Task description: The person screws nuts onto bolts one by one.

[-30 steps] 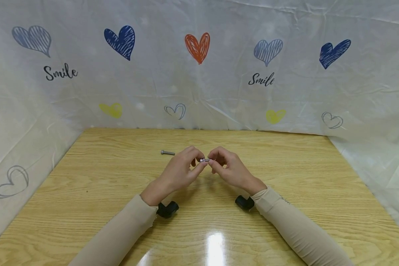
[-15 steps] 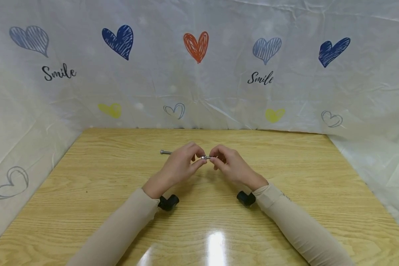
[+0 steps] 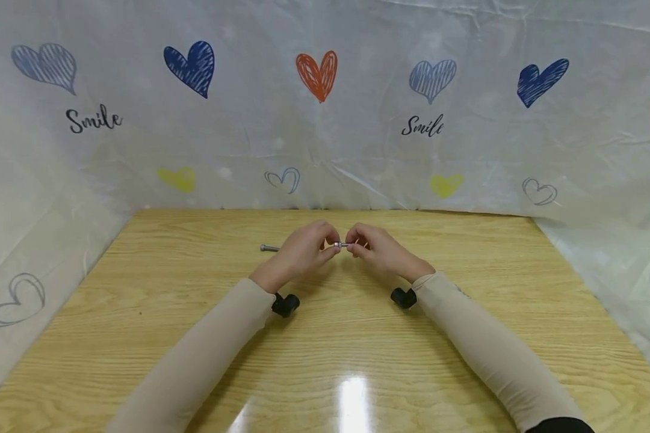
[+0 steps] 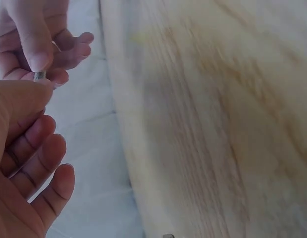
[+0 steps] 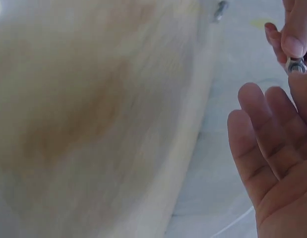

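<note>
A small silver bolt (image 3: 345, 245) is held level above the table between both hands. The left hand (image 3: 305, 248) pinches its wider end between thumb and fingertips. From the other side, the right hand (image 3: 383, 252) pinches the threaded shank. In the right wrist view a hex nut (image 5: 295, 66) shows at the left fingertips. A short piece of thread (image 4: 39, 76) appears between the two thumbs in the left wrist view. Fingers cover the rest of the bolt. Another bolt (image 3: 269, 248) lies on the table left of the left hand, its shank partly hidden behind that hand.
The wooden table (image 3: 325, 349) runs back to a white cloth (image 3: 357, 132) printed with hearts and "Smile". A black wrist camera (image 3: 285, 305) hangs under the left wrist, another black camera (image 3: 403, 297) under the right.
Both hands have moved away from the body and slightly right, still pinching the bolt. The left hand now covers more of the other bolt's shank.
</note>
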Tool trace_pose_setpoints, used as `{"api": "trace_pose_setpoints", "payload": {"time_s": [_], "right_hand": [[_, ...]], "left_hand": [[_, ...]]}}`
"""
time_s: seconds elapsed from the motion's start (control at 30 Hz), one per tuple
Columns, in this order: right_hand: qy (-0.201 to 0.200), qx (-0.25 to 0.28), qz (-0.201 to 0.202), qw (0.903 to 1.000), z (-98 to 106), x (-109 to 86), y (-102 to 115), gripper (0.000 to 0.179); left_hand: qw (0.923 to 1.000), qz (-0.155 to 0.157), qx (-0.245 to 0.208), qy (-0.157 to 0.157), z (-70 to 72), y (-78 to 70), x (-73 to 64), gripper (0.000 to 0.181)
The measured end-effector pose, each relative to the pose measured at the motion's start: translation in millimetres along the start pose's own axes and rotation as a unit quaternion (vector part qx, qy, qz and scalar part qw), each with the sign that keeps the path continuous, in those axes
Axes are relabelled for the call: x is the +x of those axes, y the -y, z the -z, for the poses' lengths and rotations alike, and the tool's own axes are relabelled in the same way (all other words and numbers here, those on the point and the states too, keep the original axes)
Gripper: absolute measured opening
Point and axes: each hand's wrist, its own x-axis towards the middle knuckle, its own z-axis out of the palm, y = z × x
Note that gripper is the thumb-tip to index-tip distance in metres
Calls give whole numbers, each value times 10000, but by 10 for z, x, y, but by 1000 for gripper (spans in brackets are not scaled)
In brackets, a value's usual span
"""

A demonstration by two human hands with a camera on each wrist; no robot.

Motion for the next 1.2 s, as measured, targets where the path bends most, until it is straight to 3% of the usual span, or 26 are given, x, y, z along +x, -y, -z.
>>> {"api": "trace_pose_setpoints", "payload": {"time_s": [0.2, 0.4, 0.8, 1.0, 1.2], "right_hand": [[172, -268, 41, 9995, 55, 120, -112, 6], [343, -390, -167, 9985, 59, 217, -200, 4], [577, -1114, -140, 9920, 21, 393, -295, 6], [630, -1642, 99, 9844, -1, 418, -305, 3], [739, -1806, 121, 9807, 1, 403, -300, 4]], "left_hand": [[9992, 240, 115, 305, -72, 94, 152, 12], [9976, 320, 336, 517, -125, 164, 269, 10], [9926, 749, 316, 901, -208, 252, 399, 5], [9912, 648, 406, 1084, -228, 266, 411, 7], [9900, 539, 441, 1223, -251, 251, 427, 6]]}}
